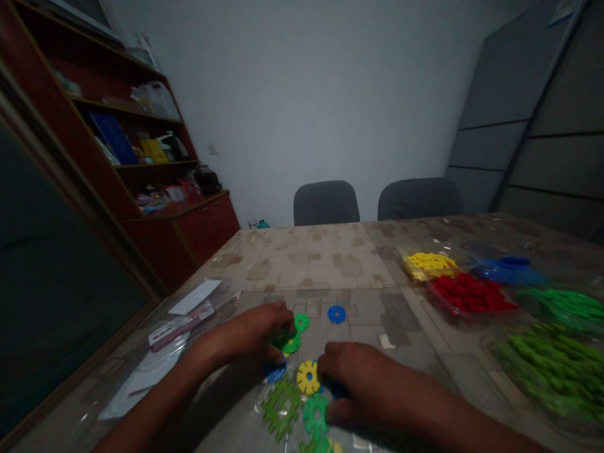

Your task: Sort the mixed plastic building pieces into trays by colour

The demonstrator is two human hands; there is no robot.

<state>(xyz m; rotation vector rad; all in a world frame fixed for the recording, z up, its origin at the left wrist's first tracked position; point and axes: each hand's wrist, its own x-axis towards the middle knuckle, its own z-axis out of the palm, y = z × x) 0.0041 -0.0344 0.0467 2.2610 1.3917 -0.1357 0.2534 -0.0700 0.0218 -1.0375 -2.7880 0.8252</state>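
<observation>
My left hand rests on the table, its fingers closed around green plastic gear-shaped pieces. My right hand lies palm down beside a yellow gear piece, covering a blue piece at its fingertips. Between the hands lies a small joined cluster: an olive-green cross-shaped piece, a green gear and a blue piece. A lone blue disc lies just beyond the hands.
Clear trays at the right hold sorted pieces: yellow, red, blue, green and olive-green. Papers in plastic sleeves lie at the left. Two grey chairs stand across the table; a wooden shelf stands left.
</observation>
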